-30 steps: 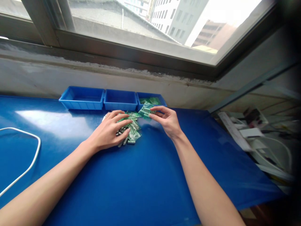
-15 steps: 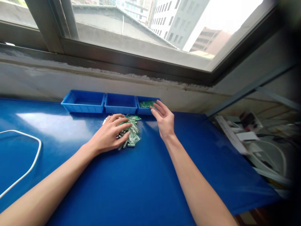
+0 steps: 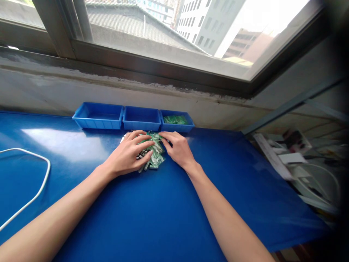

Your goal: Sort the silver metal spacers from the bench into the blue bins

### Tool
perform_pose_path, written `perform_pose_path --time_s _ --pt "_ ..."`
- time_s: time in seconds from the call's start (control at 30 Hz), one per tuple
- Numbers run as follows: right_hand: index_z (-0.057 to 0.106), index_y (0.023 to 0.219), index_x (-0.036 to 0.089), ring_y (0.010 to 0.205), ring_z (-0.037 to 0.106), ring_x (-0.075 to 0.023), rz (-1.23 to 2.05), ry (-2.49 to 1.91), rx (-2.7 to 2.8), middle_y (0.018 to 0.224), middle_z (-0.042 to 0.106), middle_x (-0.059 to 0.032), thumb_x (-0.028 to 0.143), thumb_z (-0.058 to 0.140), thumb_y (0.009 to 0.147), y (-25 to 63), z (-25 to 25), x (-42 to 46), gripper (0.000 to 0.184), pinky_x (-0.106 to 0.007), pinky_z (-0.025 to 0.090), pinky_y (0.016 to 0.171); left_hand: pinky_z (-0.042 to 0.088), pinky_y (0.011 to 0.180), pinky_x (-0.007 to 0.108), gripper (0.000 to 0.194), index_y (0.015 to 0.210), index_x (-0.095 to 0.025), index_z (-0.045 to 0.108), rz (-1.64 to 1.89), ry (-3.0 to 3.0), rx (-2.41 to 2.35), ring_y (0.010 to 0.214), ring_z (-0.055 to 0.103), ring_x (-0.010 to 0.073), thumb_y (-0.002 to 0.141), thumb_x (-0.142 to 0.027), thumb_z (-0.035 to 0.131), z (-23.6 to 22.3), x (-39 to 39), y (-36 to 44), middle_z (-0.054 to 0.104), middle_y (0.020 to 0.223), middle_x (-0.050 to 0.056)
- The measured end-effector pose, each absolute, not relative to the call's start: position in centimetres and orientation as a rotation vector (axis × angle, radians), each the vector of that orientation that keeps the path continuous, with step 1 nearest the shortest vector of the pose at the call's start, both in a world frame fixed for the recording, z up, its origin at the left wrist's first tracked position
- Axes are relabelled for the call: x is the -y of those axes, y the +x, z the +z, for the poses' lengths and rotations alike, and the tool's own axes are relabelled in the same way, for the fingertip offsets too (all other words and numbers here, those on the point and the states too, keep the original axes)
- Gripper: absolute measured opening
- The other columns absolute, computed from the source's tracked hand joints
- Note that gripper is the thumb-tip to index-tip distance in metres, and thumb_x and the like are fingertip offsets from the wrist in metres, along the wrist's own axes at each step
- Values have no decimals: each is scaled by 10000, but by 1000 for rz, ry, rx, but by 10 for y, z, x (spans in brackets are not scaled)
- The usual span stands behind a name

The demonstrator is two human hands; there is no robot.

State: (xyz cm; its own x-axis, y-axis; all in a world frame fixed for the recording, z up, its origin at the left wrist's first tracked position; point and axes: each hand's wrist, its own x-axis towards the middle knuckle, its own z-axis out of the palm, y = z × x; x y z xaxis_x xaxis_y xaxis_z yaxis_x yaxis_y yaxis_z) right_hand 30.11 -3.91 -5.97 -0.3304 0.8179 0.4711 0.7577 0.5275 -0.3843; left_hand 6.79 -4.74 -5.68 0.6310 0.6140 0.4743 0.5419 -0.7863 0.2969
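A small pile of green and clear plastic packets (image 3: 157, 159), mixed with dark and silvery oblong pieces (image 3: 147, 165), lies on the blue table. Over its left part my left hand (image 3: 128, 151) rests with fingers spread, hiding some of the pieces. At the pile's right edge is my right hand (image 3: 178, 147), its thumb and fingers drawn together in a pinch. Something green shows by those fingertips, too small to make out. Just behind, the right blue bin (image 3: 177, 127) holds several green packets (image 3: 175, 119).
The middle blue bin (image 3: 141, 126) and left blue bin (image 3: 100, 124) stand in the same row by the wall. A white cable (image 3: 45, 178) curves across the table (image 3: 141, 218) at left. Papers and other items (image 3: 291, 158) lie beyond its right edge, below a window frame (image 3: 163, 69).
My right hand has moved from the right bin down and left to the pile, its fingers closing together. My left hand stays on the pile. The view has shifted slightly.
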Motion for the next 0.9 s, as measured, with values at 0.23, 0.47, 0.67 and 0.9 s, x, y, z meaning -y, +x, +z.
perform_pose_path --time_s 0.23,0.47,0.67,0.9 --pt "784 936 227 800 715 -216 433 -1279 1535 915 790 -47 368 727 872 308 -50 37 166 -367 576 788 426 1061 508 349 1287 -226 667 881 2720 -953 1281 508 309 979 -337 547 -58 47 67 658 1337 91" --pt "760 847 183 555 588 -113 965 -1106 985 717 723 -2 443 894 649 304 -43 34 353 -268 521 559 423 1068 498 346 1280 -219 668 861 2733 -967 1286 502 307 992 -346 526 -57 48 68 657 1339 87" --pt "726 841 181 515 585 -109 933 -1134 927 640 681 19 436 897 630 306 -44 32 372 -253 497 516 423 1069 499 338 1271 -226 671 879 2721 -958 1285 506 304 986 -341 531 -57 47 68 656 1338 92" --pt "705 984 176 737 741 -196 504 -1167 971 853 763 -53 478 771 777 320 -47 12 372 -347 613 751 425 1067 503 335 1270 -237 672 897 2708 -945 1289 505 304 984 -338 530 -58 47 68 659 1332 94"
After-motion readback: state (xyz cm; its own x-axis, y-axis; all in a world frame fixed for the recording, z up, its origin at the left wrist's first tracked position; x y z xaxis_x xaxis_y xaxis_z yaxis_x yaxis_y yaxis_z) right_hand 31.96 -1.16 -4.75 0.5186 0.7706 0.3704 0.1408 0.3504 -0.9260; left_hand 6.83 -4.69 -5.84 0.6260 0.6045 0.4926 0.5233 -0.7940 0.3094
